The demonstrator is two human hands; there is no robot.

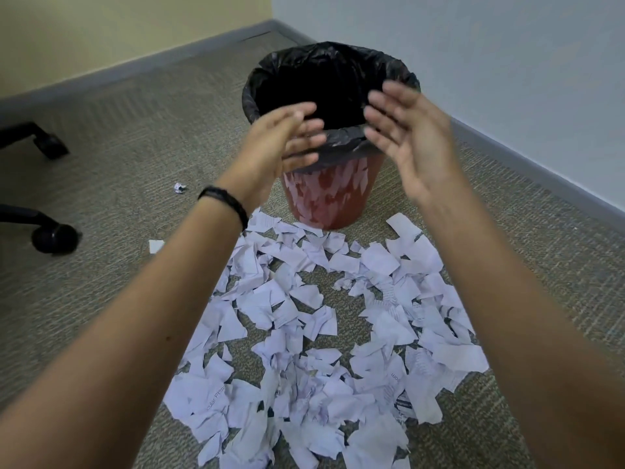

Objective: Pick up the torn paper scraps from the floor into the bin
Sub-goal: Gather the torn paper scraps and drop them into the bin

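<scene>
A red bin (333, 194) lined with a black bag (324, 62) stands on the carpet ahead of me. Both my hands hover over its near rim, palms facing each other. My left hand (287, 140), with a black band at the wrist, has its fingers spread and holds nothing. My right hand (402, 130) is also spread and bare. A wide pile of torn white paper scraps (321, 333) covers the floor between me and the bin. The inside of the bin is dark and I cannot see its contents.
Two black chair legs with casters (54, 236) reach in from the left. A crumpled scrap (180, 187) and a flat scrap (155, 246) lie apart on the carpet at left. Grey skirting and walls form a corner behind the bin.
</scene>
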